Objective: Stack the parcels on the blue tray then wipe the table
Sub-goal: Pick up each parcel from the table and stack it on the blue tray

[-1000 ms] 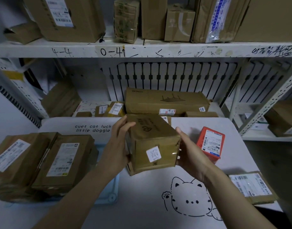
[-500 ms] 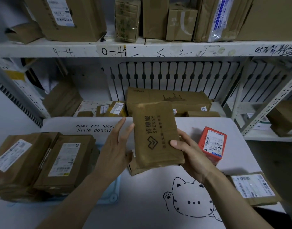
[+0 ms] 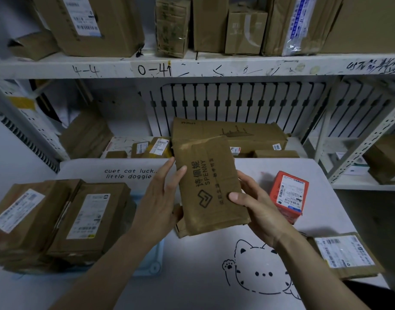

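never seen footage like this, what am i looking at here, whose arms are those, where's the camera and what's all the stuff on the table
There is no machine here: these are a person's two bare arms. The camera is worn on their head and looks forward and down, so you see roughly what they see.

The right hand grips a brown parcel printed SPENNY, with the thumb on its front. The left hand lies with straight fingers against the parcel's left side.

Under them is a white table with a cat drawing. At its left, a blue tray already carries stacked parcels. To the right on the table are a red box and, near the edge, a flat labelled parcel. Behind are shelves holding more cartons.
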Motion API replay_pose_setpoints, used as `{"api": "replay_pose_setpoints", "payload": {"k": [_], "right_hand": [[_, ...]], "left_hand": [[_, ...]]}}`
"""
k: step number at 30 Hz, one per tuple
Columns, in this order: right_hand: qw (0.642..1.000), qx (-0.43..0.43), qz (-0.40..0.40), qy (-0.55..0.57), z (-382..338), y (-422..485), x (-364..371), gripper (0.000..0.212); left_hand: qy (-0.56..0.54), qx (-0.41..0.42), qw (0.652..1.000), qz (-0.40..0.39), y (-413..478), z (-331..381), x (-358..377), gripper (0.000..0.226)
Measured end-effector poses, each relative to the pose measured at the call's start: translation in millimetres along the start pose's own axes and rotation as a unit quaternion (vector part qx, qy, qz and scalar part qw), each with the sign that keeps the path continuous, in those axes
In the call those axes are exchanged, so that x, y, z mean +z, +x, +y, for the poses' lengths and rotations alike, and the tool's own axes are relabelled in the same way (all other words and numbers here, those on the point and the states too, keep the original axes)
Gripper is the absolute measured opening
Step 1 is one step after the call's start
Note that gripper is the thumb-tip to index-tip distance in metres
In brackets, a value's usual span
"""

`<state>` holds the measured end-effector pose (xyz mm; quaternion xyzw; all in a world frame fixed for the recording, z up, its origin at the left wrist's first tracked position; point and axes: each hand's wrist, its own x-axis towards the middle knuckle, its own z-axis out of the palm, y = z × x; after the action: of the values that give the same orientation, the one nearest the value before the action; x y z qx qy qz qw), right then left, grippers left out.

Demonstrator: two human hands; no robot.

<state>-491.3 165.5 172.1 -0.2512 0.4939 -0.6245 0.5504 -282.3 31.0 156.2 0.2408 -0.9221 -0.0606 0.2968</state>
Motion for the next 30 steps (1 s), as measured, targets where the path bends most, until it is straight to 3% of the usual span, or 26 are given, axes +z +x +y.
{"api": "replay_pose_setpoints", "payload": {"k": [9,13,15,17,19,22,25,28,30], "right_hand": [[0.999,0.052,-0.006,0.011,2,-4,-4,0.072],[0.995,0.094,-0.011,0.011,2,-8,2,0.05],[0.994,0.108,0.011,0.024,1,-8,1,0.056],[0.995,0.098,0.023,0.014,2,-5,0,0.061],[0.996,0.079,0.027,-0.017,4,-3,0,0.063],[0.997,0.035,0.026,-0.059,5,-2,2,0.059],[0.997,0.004,0.003,-0.083,4,-2,10,0.054],[0.992,0.002,-0.033,-0.125,6,2,15,0.083],[0.992,0.01,-0.05,-0.119,8,5,19,0.086]], "left_hand": [[0.078,0.127,0.988,0.029,2,-3,3,0.102],[0.042,0.137,0.989,0.031,2,-2,2,0.097],[0.003,0.12,0.992,0.025,5,1,0,0.094],[-0.065,0.06,0.996,0.006,7,4,-4,0.094],[-0.166,-0.061,0.983,-0.037,8,7,-12,0.096],[-0.311,-0.224,0.915,-0.125,8,10,-22,0.094],[-0.39,-0.302,0.851,-0.182,4,5,-22,0.081],[-0.433,-0.359,0.804,-0.194,-2,1,-24,0.082],[-0.45,-0.391,0.778,-0.198,-4,-3,-29,0.074]]}}
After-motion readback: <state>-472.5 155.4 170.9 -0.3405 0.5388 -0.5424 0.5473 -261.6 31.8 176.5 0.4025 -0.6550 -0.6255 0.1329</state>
